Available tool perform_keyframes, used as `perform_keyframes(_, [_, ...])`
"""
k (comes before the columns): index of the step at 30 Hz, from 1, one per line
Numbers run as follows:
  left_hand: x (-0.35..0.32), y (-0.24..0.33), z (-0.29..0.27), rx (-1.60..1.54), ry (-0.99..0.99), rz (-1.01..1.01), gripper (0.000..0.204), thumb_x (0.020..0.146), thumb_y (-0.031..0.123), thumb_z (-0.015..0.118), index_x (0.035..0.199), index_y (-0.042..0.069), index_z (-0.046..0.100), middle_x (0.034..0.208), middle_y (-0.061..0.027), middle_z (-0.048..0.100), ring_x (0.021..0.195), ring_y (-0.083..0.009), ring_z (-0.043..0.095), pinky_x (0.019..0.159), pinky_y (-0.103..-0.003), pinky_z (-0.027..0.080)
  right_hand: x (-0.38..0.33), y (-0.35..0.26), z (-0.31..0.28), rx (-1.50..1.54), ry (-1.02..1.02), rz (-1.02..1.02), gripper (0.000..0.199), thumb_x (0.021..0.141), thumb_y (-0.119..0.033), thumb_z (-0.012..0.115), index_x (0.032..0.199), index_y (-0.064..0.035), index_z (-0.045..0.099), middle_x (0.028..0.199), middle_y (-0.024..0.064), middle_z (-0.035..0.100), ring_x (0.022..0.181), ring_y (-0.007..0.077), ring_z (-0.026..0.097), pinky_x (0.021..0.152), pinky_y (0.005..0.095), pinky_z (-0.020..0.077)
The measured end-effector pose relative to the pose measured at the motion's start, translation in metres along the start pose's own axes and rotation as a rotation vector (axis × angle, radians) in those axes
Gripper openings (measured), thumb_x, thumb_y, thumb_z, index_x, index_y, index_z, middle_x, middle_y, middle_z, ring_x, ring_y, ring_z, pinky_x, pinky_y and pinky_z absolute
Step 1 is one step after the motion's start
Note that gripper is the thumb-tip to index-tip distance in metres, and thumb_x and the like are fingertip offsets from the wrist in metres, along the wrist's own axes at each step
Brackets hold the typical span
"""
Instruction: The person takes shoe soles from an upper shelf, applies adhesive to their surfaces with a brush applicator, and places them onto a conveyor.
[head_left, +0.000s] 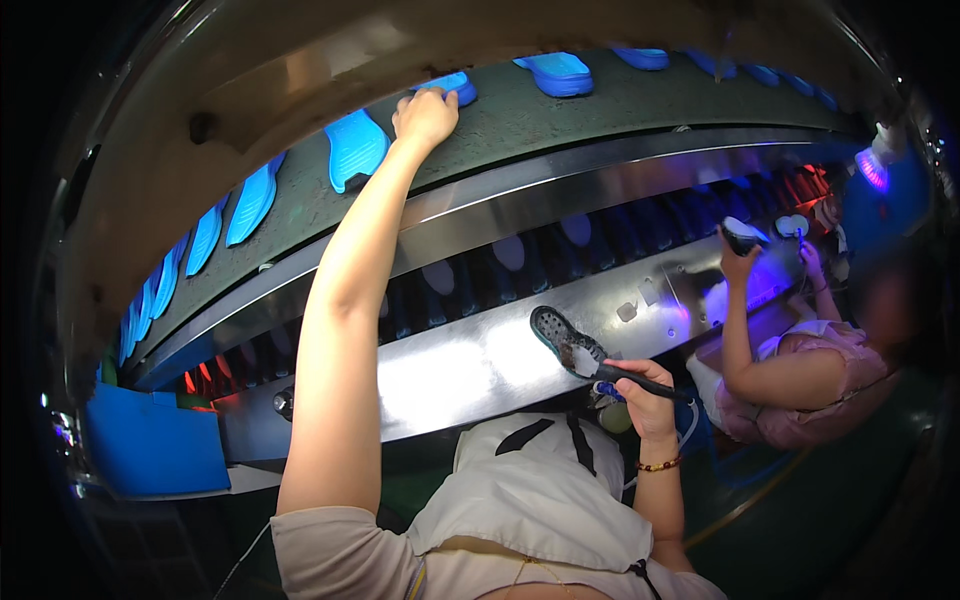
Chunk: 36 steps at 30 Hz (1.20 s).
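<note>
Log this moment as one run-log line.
left hand: on blue sole, upper conveyor belt | right hand: gripping black-handled brush | co-worker: right, holding dark sole

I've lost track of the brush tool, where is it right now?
In the head view, right of centre, the black brush is held in the right hand, its head over the shiny steel panel below the conveyor belt of blue soles.

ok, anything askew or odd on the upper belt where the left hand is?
Nothing clearly wrong. The blue shoe soles sit in a spaced row along the dark upper belt, none toppled. The left hand rests on one blue sole; the right hand grips a black-handled tool beside a dark perforated sole.
</note>
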<state>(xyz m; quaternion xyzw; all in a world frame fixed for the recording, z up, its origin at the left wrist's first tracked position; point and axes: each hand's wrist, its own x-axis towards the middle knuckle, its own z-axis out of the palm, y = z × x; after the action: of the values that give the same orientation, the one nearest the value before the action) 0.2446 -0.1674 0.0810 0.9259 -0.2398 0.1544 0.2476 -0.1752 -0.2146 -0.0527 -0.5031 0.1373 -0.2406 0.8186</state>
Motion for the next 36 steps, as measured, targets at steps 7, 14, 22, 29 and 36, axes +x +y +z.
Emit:
perform_keyframes(7, [-0.124,-0.014,-0.042,-0.475,0.333,0.525,0.018,0.075,0.02,0.062,0.071,0.004,0.056,0.08,-0.0103,0.058,0.085,-0.0266,0.051,0.079,-0.038,0.038,0.003,-0.006,-0.012,0.1,0.065,0.0,0.019,0.074,0.004,0.055,0.093,0.0073,0.057,0.095,0.0183,0.06,0.088,0.0212,0.058,0.085,0.031,0.0432])
perform_keyframes(14, [-0.24,-0.039,-0.042,-1.79,0.109,-0.424,0.044,0.073,0.001,0.049,0.116,-0.003,0.041,0.11,-0.0134,0.049,0.098,-0.0209,0.05,0.085,-0.031,0.041,0.031,-0.014,0.009,0.12,-0.043,-0.003,0.019,0.075,0.002,0.055,0.094,0.0063,0.057,0.094,0.0185,0.06,0.087,0.0213,0.059,0.083,0.0312,0.0449])
perform_keyframes(22, [-0.322,-0.063,-0.017,-2.412,-0.932,-0.265,0.094,0.069,0.066,0.048,0.132,0.001,0.021,0.128,-0.0242,0.034,0.115,-0.0403,0.038,0.097,-0.051,0.03,0.048,-0.028,0.047,0.206,-0.269,-0.006,0.02,0.074,0.0,0.056,0.093,0.0053,0.058,0.093,0.0188,0.061,0.085,0.0209,0.06,0.081,0.03,0.046])
perform_keyframes(29, [-0.332,-0.023,0.0,-2.344,-0.911,-0.576,0.093,0.071,0.076,0.019,0.128,0.003,0.031,0.117,-0.0212,0.046,0.107,-0.0337,0.047,0.091,-0.046,0.037,0.079,0.001,0.071,0.049,-0.179,0.169,0.02,0.076,-0.002,0.059,0.095,0.005,0.059,0.086,0.0099,0.062,0.077,0.0107,0.057,0.074,0.0214,0.0453])
perform_keyframes(36, [-0.335,-0.007,0.015,-2.332,-0.805,-0.653,0.084,0.076,0.072,0.012,0.126,0.009,0.036,0.117,-0.0177,0.047,0.107,-0.0293,0.047,0.094,-0.043,0.035,0.096,0.005,0.102,-0.487,-0.224,-0.087,0.013,0.075,-0.004,0.061,0.086,0.0011,0.063,0.08,0.0085,0.064,0.071,0.0125,0.06,0.066,0.0227,0.0462])
